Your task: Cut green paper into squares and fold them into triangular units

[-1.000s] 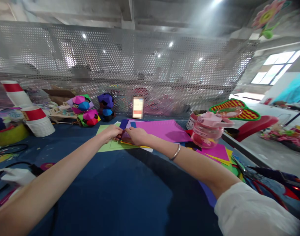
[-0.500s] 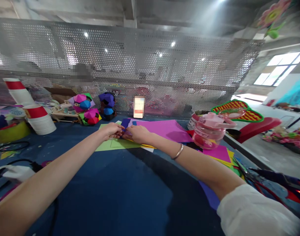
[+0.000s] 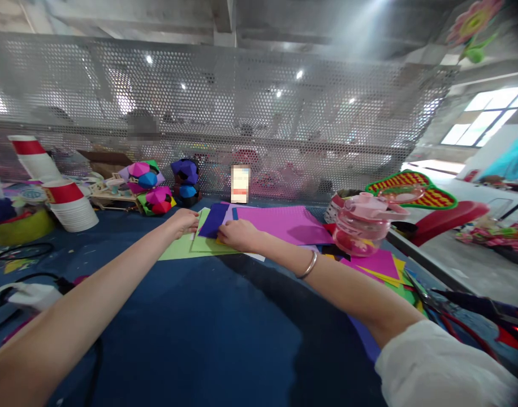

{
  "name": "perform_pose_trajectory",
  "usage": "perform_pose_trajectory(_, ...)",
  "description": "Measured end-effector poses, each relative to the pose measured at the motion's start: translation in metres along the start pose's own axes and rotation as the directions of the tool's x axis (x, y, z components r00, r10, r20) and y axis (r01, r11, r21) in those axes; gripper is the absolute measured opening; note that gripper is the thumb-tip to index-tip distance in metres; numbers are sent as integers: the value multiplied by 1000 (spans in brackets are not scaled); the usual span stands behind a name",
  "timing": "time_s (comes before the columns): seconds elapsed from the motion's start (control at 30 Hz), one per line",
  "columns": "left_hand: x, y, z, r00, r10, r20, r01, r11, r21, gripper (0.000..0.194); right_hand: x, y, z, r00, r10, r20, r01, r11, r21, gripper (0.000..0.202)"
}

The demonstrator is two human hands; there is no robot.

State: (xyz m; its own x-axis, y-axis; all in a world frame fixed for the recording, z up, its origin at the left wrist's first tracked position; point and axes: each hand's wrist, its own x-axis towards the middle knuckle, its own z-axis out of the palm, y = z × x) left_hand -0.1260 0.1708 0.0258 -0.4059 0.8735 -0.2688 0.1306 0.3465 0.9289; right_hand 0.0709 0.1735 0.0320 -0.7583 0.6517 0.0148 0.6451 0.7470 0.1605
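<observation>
Whereas the hands had nearly met, the left hand point(image 3: 184, 223) now stood apart, fingers curled, beside the light green sheet point(image 3: 178, 250). Between them lay the dark blue paper point(image 3: 213, 220), more fully exposed, apparently left to the right hand point(image 3: 239, 235), bent-fingered at its near right corner; neither grip could be confirmed.

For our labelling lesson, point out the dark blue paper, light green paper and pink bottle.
Dark blue paper point(image 3: 212, 220), head view: its middle.
Light green paper point(image 3: 184, 247), head view: its lower part.
Pink bottle point(image 3: 361, 229), head view: its body.

White sleeve point(image 3: 437, 364), silver bangle point(image 3: 312, 265)
</observation>
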Motion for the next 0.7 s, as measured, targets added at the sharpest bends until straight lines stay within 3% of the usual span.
perform_pose_trajectory(0.17,-4,1,4,999,-20,36,23,997,-69,37,-7,2,1,1000,8,-21,-7,1000,18,35)
perform_pose_trajectory(0.33,-10,3,11,995,0,95,11,993,-114,37,-14,-5,-2,999,-11,-49,14,998,56,57)
perform_pose_trajectory(0.5,-9,9,8,995,7,100,9,987,-158,37,-12,5,-5,999,11,-51,-7,997,79,36)
perform_pose_trajectory(0.7,-5,6,2,999,-20,39,25,994,-111,37,-6,28,-8,999,44,-27,-40,993,110,34)
